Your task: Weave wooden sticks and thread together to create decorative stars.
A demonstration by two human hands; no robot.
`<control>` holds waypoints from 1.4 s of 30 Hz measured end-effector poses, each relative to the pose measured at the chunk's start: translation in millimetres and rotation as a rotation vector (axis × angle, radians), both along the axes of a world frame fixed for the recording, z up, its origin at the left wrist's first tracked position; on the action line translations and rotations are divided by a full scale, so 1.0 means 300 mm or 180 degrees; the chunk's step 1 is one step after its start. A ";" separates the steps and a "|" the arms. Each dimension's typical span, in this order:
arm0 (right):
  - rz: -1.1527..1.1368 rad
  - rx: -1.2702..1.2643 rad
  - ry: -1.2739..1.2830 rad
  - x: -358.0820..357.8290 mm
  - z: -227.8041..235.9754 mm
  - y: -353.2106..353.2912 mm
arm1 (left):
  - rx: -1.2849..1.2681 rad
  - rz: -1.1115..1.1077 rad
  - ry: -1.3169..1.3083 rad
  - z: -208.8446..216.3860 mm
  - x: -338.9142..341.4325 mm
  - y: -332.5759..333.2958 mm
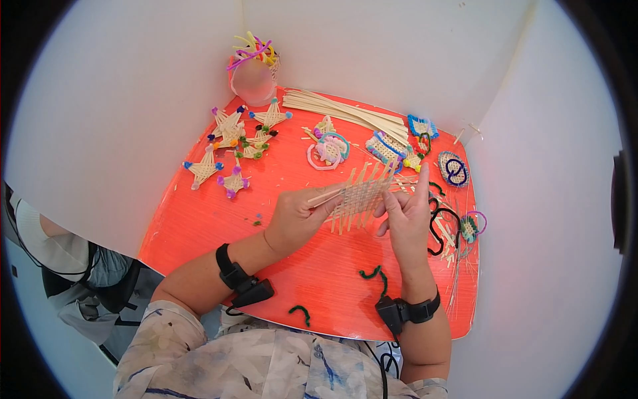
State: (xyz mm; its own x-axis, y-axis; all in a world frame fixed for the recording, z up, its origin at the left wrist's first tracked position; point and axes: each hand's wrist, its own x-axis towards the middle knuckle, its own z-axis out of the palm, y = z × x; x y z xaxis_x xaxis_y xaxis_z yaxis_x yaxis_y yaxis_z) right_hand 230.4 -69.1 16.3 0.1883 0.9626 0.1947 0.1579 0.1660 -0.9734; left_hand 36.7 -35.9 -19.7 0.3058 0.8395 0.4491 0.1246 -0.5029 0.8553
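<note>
A small woven mat of pale bamboo strips (364, 197), its loose ends sticking out on several sides, is held above the middle of the red table. My left hand (299, 214) pinches its left edge between thumb and fingers. At the right edge is my right hand (407, 223), thumb and curled fingers against the mat while the index finger points up and away. Part of the right fingers' hold is hidden behind the mat. Dark green pipe cleaner pieces (382, 279) lie on the table below my hands, with a short curved green piece (301, 311) nearer me.
Woven stars with coloured tips (203, 166) lie at left on the red table (199, 229). A bundle of flat strips (339, 113) rests at the back, beside a tub of pipe cleaners (254, 80). Decorated woven pieces (454, 169) and a black pipe cleaner (438, 223) lie right. White panels surround.
</note>
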 end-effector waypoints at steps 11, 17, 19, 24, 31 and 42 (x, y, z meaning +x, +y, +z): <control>0.0042 0.0022 -0.0011 -0.011 -0.009 0.002 | -0.0004 0.0045 -0.0017 0.006 0.006 -0.001; 0.0029 -0.0024 -0.0086 -0.021 -0.014 -0.001 | -0.0104 0.0017 -0.0012 0.005 0.002 0.001; 0.0048 -0.0079 -0.0072 -0.028 -0.015 -0.001 | -0.0128 0.0076 0.0094 0.008 0.001 0.001; -0.0015 -0.0091 -0.0312 -0.056 -0.009 -0.014 | -0.0263 0.0041 -0.0095 0.015 0.003 0.001; -0.0129 -0.0021 -0.0351 -0.061 -0.011 -0.017 | -0.0446 -0.0099 -0.0408 -0.003 0.004 0.008; 0.0059 0.0375 -0.1332 -0.094 -0.085 -0.019 | -0.0757 -0.0064 -0.0879 0.007 0.009 0.012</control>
State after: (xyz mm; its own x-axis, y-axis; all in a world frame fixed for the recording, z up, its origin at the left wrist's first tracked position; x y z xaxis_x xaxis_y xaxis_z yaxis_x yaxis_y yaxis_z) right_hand 202.2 -74.7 -9.2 0.0528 0.9317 0.3594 0.5309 0.2786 -0.8003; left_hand 39.5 -32.3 -17.6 0.2177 0.9255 0.3100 -0.1355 -0.2859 0.9486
